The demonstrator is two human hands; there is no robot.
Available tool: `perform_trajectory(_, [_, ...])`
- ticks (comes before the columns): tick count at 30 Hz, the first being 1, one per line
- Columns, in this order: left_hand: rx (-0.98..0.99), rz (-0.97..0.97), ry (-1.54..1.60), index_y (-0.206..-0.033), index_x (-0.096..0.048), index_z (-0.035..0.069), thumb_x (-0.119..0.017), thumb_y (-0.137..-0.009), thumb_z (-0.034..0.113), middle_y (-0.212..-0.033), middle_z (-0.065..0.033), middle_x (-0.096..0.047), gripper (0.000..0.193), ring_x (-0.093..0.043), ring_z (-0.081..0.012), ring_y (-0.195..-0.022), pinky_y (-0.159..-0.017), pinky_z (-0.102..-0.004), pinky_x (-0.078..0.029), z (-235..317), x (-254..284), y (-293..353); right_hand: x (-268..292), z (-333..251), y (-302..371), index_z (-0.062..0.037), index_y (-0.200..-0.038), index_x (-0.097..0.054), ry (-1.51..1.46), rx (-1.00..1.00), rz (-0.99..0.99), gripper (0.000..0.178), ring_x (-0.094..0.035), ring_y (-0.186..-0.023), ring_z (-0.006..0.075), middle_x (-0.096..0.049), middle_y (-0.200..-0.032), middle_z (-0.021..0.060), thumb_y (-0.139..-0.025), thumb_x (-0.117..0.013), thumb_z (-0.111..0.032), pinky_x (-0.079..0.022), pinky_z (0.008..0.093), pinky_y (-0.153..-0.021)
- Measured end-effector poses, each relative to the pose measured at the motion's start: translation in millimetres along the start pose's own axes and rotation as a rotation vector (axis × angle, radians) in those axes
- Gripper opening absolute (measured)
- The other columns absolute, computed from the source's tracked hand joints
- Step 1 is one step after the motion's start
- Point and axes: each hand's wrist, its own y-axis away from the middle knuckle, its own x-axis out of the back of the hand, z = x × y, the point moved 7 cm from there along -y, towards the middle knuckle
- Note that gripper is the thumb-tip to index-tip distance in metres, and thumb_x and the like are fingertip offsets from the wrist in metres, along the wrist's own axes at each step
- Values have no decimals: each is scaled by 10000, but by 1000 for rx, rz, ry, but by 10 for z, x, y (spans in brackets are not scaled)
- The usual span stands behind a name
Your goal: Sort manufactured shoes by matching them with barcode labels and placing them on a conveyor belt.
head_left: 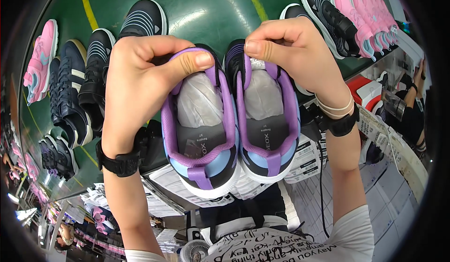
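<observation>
Two sneakers sit side by side in front of me, heels toward me. The left sneaker (230, 126) and the right sneaker (293, 114) have purple lining, light blue and black heels, purple pull tabs and white soles. Crumpled white paper (200, 103) fills the left one's front, and similar paper (263, 95) fills the other. My left hand (143, 72) is closed, thumb pressed over the purple tongue of the left sneaker. My right hand (295, 48) pinches at the tongue of the right sneaker, thumb and forefinger together. Both toes are partly hidden behind the tongues and hands.
On the green table (201, 8), black sneakers (143, 18), a navy shoe (70, 81) and a pink shoe (42, 58) stand left. A black sneaker (328, 22) and several pink shoes (358, 20) line the right. Labelled sheets (304, 161) lie at the near edge.
</observation>
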Motion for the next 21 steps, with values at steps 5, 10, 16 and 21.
perform_trajectory(5, [-288, 188, -140, -819, -751, 4, -794, -766, 158, -657, -64, -675, 168, -565, -77, -554, -518, -243, -432, 125, -26, 160, 35, -271, 162, 11, -780, -704, 158, 152, 139, 188, -530, -477, 144, -583, -571, 76, -825, -724, -171, -399, 304, -478])
perform_trajectory(10, [-684, 295, -430, -813, -719, 16, -828, -668, 203, -754, -79, -705, 260, -674, -218, -668, -642, -294, -548, 403, -126, 783, -65, -836, 720, -13, -770, -688, 437, 404, 199, 79, -563, -599, 218, -573, -671, 99, -716, -729, -53, -447, 297, -567])
perform_trajectory(16, [-680, 687, 487, -1209, -562, -33, -707, -837, 306, -1143, -179, -654, 524, -654, -308, -1056, -905, -417, -553, -9, 527, 1679, 282, -648, 1662, 0, -1187, -537, -772, 591, 792, 760, -607, -1017, 303, -599, -1091, 121, -762, -685, -613, -549, 490, -900])
perform_trajectory(21, [-579, 540, 760, -1252, -514, -5, -707, -819, 288, -1208, -169, -608, 557, -616, -313, -1108, -929, -416, -535, 64, -273, 1338, -563, 463, 2004, 62, -1487, -243, -932, -258, 311, 1080, -415, -1339, 203, -380, -1496, 171, -794, -621, -675, -327, 340, -1116])
